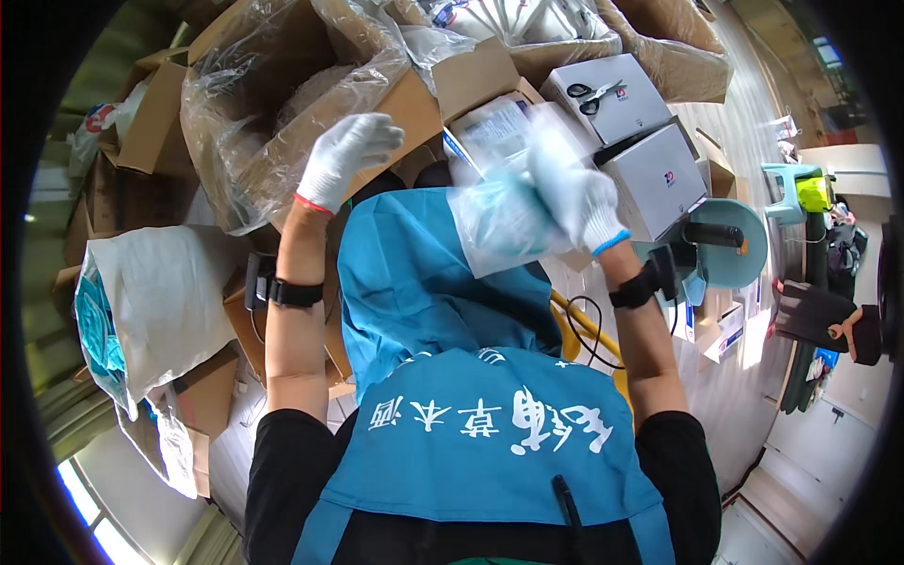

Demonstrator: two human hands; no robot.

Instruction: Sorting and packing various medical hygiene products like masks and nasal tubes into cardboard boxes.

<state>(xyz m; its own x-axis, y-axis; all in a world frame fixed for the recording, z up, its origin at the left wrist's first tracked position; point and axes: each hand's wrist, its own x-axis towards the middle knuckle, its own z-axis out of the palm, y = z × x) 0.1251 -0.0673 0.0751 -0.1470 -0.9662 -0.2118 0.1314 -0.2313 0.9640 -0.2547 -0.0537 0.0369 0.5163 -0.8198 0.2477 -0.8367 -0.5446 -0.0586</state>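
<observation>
At one o'clock, over blue apron (405, 273): clear bag of teal material (504, 224); probably light, soft, slippery; best held by a gathered edge. Two o'clock: right hand (576, 196) at bag, fingers blurred, grip cannot be told. Eleven: left hand (344, 160), empty, fingers extended, loosely together. Farther, one o'clock: scissors (589, 105) on pale box (642, 87).

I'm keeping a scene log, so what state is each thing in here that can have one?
Left hand: raised, open, empty
Clear bag: teal contents inside; whether sealed, unclear
Right hand: blurred, at the clear bag; grip unclear
Large carton: open, lined with clear plastic
Grey box: closed
Scissors: lying on the grey box; whether shut, unclear
White sack: mouth open, teal pieces showing
</observation>
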